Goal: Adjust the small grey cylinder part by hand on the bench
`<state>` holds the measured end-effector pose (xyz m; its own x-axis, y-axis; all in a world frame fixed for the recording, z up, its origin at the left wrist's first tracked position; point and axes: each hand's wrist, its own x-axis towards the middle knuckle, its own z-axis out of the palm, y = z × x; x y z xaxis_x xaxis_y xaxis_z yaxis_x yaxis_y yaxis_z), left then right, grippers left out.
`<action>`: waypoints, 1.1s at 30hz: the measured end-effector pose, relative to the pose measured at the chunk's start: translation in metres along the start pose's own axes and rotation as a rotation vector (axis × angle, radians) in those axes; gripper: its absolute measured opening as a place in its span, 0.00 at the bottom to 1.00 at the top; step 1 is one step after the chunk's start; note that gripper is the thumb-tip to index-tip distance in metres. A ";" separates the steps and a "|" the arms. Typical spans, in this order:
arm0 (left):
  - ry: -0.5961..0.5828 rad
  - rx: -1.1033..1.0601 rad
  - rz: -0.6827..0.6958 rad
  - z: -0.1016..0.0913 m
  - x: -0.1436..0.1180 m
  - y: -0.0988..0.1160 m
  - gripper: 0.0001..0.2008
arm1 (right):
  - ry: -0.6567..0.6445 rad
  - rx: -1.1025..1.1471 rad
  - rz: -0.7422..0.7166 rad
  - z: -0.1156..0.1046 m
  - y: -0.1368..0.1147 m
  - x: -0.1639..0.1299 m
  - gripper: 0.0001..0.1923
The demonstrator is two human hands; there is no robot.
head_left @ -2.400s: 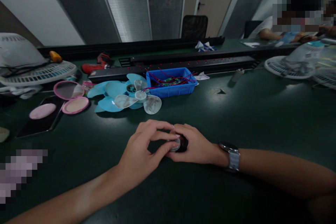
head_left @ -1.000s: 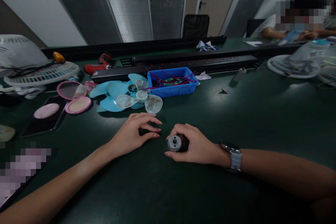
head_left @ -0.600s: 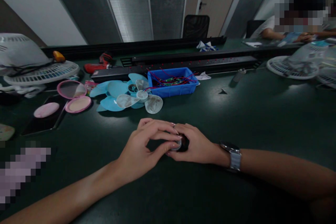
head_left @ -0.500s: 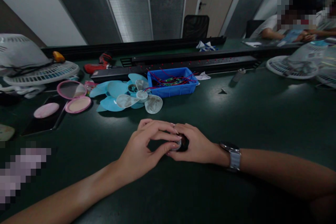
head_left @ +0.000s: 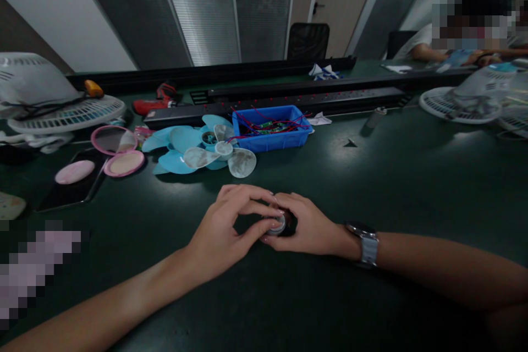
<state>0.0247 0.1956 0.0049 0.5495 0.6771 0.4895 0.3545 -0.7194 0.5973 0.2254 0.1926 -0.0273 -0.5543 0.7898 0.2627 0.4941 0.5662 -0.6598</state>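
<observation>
While both hands meet at the near middle of the dark green worktable (head_left: 412, 176), the surface carries clutter mainly along its far left. From the left: a white fan guard (head_left: 68, 115) with a white housing on it, a pink compact mirror (head_left: 117, 149) lying open, and a dark phone (head_left: 72, 181) bearing a pink puff. Next lie blue fan blades (head_left: 175, 148) with a clear fan blade (head_left: 225, 157) on top, just beside a blue parts bin (head_left: 270, 129) holding red wires. A red power screwdriver (head_left: 154, 102) lies behind, near a long black rail (head_left: 289, 100).

The left hand (head_left: 225, 228) pinches the silver end of a small motor (head_left: 280, 224) with thumb and fingers. The right hand (head_left: 307, 225), a wristwatch (head_left: 365, 242) on its wrist, is wrapped round the motor's dark body.

At far right lies another fan guard (head_left: 457, 104); a seated person (head_left: 424, 44) works beyond. Closed blinds and a black chair (head_left: 307, 41) line the back wall.
</observation>
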 end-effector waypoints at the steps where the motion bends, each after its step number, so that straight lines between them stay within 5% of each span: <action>1: -0.010 -0.014 -0.003 0.000 0.000 -0.001 0.10 | 0.001 0.003 -0.002 0.000 0.001 0.000 0.14; 18: 0.011 -0.323 -0.310 0.003 0.001 0.005 0.14 | 0.017 0.002 0.008 0.000 0.000 -0.001 0.16; 25: 0.171 -0.284 -0.287 -0.010 0.008 -0.004 0.16 | 0.013 0.032 0.024 -0.002 -0.001 -0.001 0.17; 33: -0.105 -0.098 -0.421 -0.018 0.000 -0.055 0.12 | -0.020 0.028 0.068 -0.005 -0.004 -0.001 0.17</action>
<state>-0.0080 0.2375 -0.0166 0.4481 0.8849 0.1269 0.4931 -0.3630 0.7906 0.2271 0.1911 -0.0214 -0.5334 0.8213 0.2023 0.5126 0.5041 -0.6951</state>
